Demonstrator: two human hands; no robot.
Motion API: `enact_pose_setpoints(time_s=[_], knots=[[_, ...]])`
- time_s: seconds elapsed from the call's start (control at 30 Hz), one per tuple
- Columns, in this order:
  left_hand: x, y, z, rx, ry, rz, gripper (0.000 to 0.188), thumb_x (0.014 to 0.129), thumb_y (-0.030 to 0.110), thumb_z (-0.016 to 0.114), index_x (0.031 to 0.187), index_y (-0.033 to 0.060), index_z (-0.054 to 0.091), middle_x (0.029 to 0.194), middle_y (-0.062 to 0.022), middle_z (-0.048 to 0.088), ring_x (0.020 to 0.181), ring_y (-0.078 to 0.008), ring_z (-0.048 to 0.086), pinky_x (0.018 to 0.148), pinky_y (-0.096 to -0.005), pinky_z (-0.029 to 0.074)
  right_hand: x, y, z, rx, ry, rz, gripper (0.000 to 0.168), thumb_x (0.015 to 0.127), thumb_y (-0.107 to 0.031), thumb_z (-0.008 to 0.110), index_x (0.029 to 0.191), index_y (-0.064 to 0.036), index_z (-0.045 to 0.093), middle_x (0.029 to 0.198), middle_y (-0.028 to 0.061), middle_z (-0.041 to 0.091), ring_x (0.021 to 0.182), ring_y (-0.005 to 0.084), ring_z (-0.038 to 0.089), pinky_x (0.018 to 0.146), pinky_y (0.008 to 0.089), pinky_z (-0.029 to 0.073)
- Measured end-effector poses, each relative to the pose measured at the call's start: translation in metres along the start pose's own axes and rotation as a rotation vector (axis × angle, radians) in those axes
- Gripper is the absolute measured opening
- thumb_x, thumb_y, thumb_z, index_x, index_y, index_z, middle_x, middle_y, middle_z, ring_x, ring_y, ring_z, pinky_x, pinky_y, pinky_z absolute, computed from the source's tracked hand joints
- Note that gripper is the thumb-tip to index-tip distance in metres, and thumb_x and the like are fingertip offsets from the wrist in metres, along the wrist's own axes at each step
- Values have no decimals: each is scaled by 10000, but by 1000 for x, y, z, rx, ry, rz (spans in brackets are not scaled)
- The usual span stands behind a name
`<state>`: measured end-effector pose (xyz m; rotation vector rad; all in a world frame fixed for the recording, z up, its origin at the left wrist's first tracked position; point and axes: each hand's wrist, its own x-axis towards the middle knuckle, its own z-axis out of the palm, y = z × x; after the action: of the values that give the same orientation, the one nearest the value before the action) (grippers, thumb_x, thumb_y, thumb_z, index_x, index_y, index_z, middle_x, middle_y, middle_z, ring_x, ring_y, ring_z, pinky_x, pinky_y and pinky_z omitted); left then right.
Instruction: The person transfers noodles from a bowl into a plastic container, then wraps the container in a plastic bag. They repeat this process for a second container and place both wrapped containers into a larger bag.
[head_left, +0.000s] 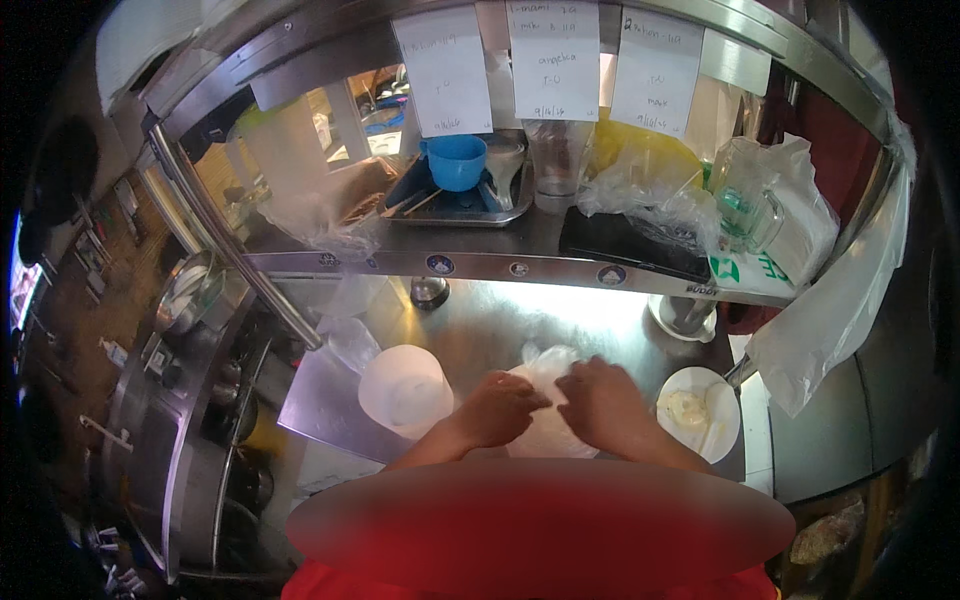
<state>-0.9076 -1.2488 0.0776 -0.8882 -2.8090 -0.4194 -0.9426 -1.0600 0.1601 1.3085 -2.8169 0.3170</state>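
Note:
Both my hands are at the upper part of a translucent plastic bag that stands before me on the steel counter. My left hand is on the bag's left side, its fingers curled against the gathered plastic. On the right side my right hand has its fingers bent at the plastic. The bag's contents look pale and cannot be made out. To the left stands a white translucent round container. A white plate holding a creamy, pale food lies to the right.
Above the counter runs a steel shelf with a tray, a blue plastic cup, a black flat case and a glass mug. A steel post rises at the left. A plastic bag hangs at the right.

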Motion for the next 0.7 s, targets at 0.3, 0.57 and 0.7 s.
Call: enact_pose_setpoints(time_s=[0.3,0.57,0.7], knots=[[13,-1,-31,-77,-220,-150,167,774,118,514,905,106,616,990,-124,559,918,-226,545,831,-354,392,28,18,77,38,-625,-90,216,705,-156,563,884,-46,615,912,152,582,858,287,569,738,376,449],[-19,22,-27,-423,221,-214,266,760,42,501,1014,73,573,1256,-162,353,1112,-242,417,835,-287,381,-15,20,63,429,144,-117,268,723,-68,494,966,19,563,1044,177,501,969,305,501,852,348,406],[-12,42,-39,-626,147,-441,212,777,73,523,972,81,605,1239,-210,364,1023,-291,487,788,-358,420,-27,21,67,578,128,-64,341,709,-24,457,1038,40,517,1128,153,466,1020,307,465,898,332,388]])
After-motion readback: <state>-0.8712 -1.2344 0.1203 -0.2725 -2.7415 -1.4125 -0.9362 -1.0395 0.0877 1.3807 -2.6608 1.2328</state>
